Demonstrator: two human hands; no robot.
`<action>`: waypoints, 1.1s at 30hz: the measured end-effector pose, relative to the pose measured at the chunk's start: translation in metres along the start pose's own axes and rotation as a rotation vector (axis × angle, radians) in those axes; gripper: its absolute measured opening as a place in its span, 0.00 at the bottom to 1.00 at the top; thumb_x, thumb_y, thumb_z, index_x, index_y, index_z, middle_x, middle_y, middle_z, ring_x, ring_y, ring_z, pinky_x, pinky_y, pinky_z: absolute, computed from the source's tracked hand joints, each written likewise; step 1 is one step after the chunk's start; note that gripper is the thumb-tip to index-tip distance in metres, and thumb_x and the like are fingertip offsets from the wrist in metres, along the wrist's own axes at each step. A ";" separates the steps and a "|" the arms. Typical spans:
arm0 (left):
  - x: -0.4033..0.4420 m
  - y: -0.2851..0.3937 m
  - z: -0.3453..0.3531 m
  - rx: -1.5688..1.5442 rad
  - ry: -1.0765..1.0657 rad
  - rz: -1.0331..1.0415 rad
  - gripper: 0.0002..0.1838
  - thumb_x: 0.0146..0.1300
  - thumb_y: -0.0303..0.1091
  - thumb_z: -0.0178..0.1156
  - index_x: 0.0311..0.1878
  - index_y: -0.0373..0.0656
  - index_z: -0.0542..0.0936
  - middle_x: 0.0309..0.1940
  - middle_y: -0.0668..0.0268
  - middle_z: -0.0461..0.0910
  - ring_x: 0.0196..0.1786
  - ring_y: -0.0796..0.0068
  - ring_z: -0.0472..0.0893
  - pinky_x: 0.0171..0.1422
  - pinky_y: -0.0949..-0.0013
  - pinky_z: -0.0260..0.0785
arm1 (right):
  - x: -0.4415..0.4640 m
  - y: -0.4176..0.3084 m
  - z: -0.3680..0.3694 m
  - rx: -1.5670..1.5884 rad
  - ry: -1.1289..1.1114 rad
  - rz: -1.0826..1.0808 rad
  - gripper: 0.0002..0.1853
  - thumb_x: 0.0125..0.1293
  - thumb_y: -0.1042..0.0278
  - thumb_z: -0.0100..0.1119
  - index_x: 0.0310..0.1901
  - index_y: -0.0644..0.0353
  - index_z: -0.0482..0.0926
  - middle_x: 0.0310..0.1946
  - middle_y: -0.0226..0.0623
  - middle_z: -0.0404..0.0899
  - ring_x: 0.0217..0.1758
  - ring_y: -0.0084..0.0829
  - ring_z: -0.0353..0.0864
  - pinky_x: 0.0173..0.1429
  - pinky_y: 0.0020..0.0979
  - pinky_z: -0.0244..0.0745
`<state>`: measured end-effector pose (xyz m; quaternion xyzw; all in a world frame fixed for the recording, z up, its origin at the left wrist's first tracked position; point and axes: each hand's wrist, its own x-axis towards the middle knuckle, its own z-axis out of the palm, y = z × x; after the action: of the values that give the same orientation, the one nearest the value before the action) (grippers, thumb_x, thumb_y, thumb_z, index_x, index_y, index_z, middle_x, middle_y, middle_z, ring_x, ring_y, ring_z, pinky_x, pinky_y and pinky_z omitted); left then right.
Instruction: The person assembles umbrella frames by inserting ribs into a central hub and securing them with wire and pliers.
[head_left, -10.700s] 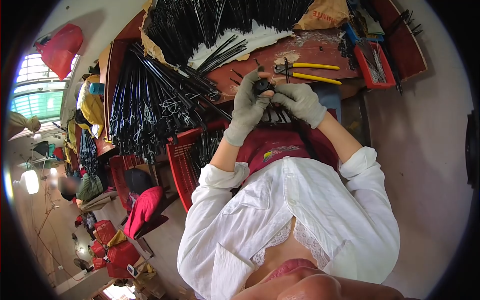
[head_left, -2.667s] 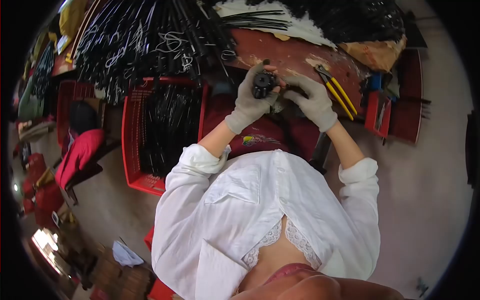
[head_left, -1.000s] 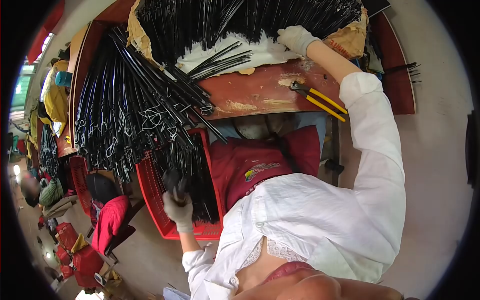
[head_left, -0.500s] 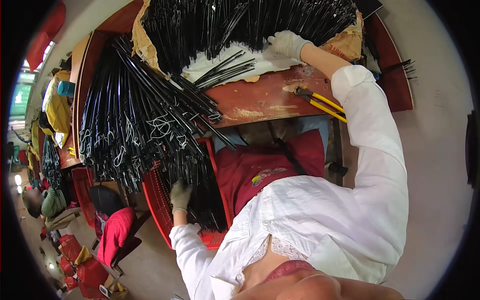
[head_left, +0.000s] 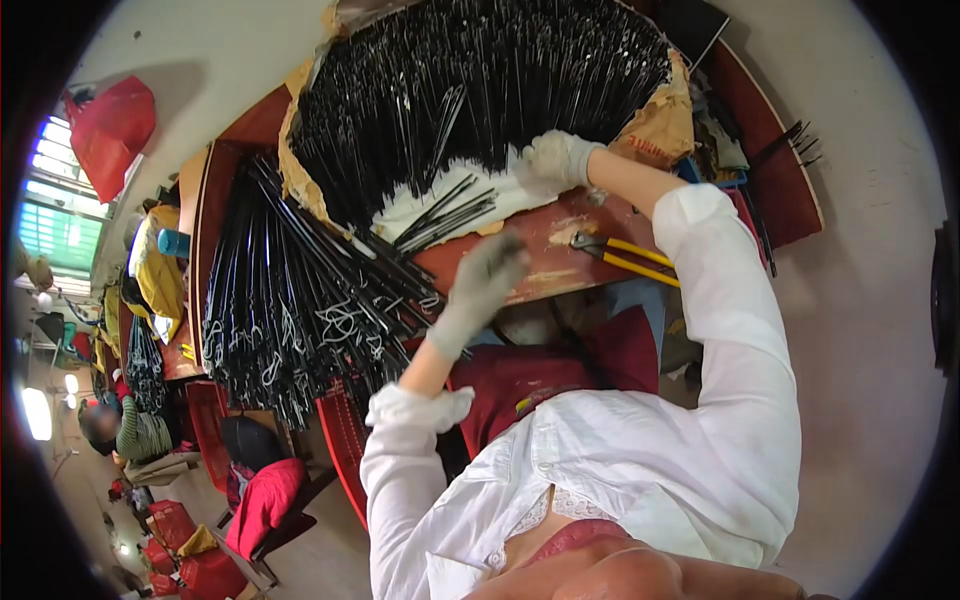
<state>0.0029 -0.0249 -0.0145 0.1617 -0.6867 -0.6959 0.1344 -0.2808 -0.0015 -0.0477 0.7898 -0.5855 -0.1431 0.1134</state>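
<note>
My left hand [head_left: 486, 288], in a grey work glove, hangs over the front edge of the red-brown table [head_left: 548, 284]. Its fingers are smeared by motion and I see nothing plain in them. My right hand [head_left: 562, 160], in a pale glove, is at the right of a white sheet [head_left: 520, 200], with its fingers curled by the lower ends of a big pile of thin black metal rods [head_left: 480, 90]. Whether they pinch a rod is hidden. A few loose black rods [head_left: 450, 215] lie on the sheet between the hands.
Long black rod bundles with white cords [head_left: 290, 310] hang over the table's left edge. Yellow-handled cutters [head_left: 628, 256] lie at the right. Torn brown paper [head_left: 655, 125] edges the pile. Below stands a red crate [head_left: 343, 450]. A person [head_left: 140, 430] sits far left.
My left hand has risen from the red crate to the table's front edge. My right hand stays by the rod pile. The whole view has shifted with my head.
</note>
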 end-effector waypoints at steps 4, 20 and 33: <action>0.116 0.001 -0.010 0.174 0.149 0.039 0.15 0.65 0.30 0.54 0.52 0.33 0.74 0.35 0.68 0.77 0.37 0.78 0.76 0.45 0.77 0.68 | -0.025 -0.021 -0.028 0.153 0.350 0.209 0.08 0.54 0.62 0.56 0.32 0.56 0.78 0.27 0.34 0.76 0.26 0.33 0.80 0.29 0.33 0.78; 0.057 0.032 0.040 -0.353 0.149 -0.013 0.08 0.70 0.27 0.47 0.48 0.38 0.72 0.29 0.70 0.74 0.25 0.86 0.68 0.29 0.83 0.61 | -0.088 -0.087 -0.086 0.910 0.825 0.605 0.12 0.62 0.60 0.53 0.41 0.56 0.79 0.35 0.34 0.80 0.37 0.37 0.80 0.39 0.34 0.75; -0.026 0.002 0.040 -0.249 0.065 -0.087 0.10 0.71 0.27 0.43 0.49 0.38 0.72 0.28 0.67 0.77 0.28 0.81 0.76 0.32 0.77 0.70 | -0.074 -0.143 -0.125 1.976 0.365 0.834 0.14 0.66 0.60 0.55 0.41 0.64 0.79 0.33 0.39 0.82 0.31 0.26 0.79 0.32 0.30 0.75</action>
<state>0.0105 0.0221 -0.0111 0.1956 -0.5829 -0.7752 0.1452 -0.1285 0.1119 0.0261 0.2805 -0.6384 0.5603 -0.4471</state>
